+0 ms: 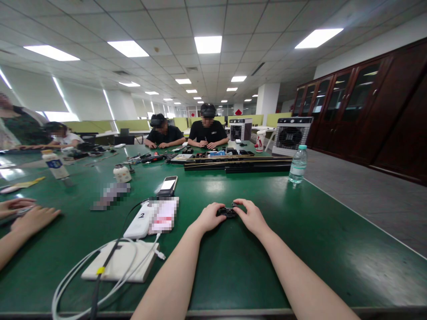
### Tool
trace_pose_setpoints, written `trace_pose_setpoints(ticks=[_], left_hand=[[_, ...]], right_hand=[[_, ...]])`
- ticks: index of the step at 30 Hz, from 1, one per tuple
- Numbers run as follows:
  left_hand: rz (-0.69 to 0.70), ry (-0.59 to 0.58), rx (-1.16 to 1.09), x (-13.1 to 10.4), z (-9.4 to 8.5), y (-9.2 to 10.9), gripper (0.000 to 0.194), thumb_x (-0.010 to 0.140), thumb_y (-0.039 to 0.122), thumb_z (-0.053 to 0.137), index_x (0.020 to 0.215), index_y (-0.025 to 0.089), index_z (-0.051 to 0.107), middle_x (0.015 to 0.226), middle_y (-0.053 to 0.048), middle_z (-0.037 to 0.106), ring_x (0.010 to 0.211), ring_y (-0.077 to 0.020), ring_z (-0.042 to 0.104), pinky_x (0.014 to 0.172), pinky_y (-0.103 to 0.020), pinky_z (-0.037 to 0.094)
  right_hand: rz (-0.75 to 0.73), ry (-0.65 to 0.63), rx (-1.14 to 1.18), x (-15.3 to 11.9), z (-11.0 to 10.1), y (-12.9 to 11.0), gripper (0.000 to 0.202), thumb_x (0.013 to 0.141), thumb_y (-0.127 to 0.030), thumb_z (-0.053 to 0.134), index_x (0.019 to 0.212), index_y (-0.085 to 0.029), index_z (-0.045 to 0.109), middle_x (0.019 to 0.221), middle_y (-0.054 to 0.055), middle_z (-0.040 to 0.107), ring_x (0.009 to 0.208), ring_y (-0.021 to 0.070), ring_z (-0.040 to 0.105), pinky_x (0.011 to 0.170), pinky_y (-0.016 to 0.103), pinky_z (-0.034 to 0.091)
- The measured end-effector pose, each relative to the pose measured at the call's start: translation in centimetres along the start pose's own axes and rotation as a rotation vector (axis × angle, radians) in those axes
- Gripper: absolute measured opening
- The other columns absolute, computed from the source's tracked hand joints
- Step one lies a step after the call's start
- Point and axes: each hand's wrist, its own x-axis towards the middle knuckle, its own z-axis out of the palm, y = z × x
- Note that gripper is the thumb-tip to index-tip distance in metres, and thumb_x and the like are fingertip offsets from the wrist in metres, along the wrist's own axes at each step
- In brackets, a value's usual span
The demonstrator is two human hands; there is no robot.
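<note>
A small black plastic part (228,213) with an uneven, open-looking upper side rests at the green table (230,258) in front of me. My left hand (210,218) grips its left end between thumb and fingers. On the other side, my right hand (251,217) is closed in a pinch at the part's right end. Between those right fingertips shows a small dark piece (234,205); whether it is joined to the black part I cannot tell. The fine detail of both is too small to make out.
To my left lie a white power bank (137,222), a white box (115,263) and looped cables (71,273). Another person's hands (35,218) are at the far left. A water bottle (298,165) stands right, near black bars (258,166). Co-workers (207,131) sit opposite.
</note>
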Motion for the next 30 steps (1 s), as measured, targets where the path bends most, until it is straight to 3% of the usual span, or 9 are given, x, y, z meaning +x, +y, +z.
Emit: trace_pose_setpoints(ticks=[15,30], left_hand=[[-0.019,-0.009,0.001,0.0,-0.1,0.2,0.042,0.079,0.026,0.064,0.120,0.016,0.061,0.118,-0.011,0.064,0.109,-0.0252,0.059,0.098,-0.035,0.045],[-0.029,-0.006,-0.003,-0.1,-0.1,0.2,0.042,0.079,0.028,0.063,0.120,0.018,0.060,0.121,-0.010,0.064,0.112,-0.0256,0.058,0.101,-0.036,0.043]], right_hand=[[0.113,0.162,0.222,0.4,0.1,1.2,0.031,0.075,-0.037,0.059,0.100,-0.021,0.065,0.098,0.007,0.072,0.094,0.0232,0.065,0.089,0.041,0.048],[0.293,0.245,0.511,1.1,0.6,3.3,0.042,0.068,-0.049,0.067,0.098,-0.019,0.066,0.102,0.011,0.073,0.098,0.0262,0.067,0.091,0.043,0.051]])
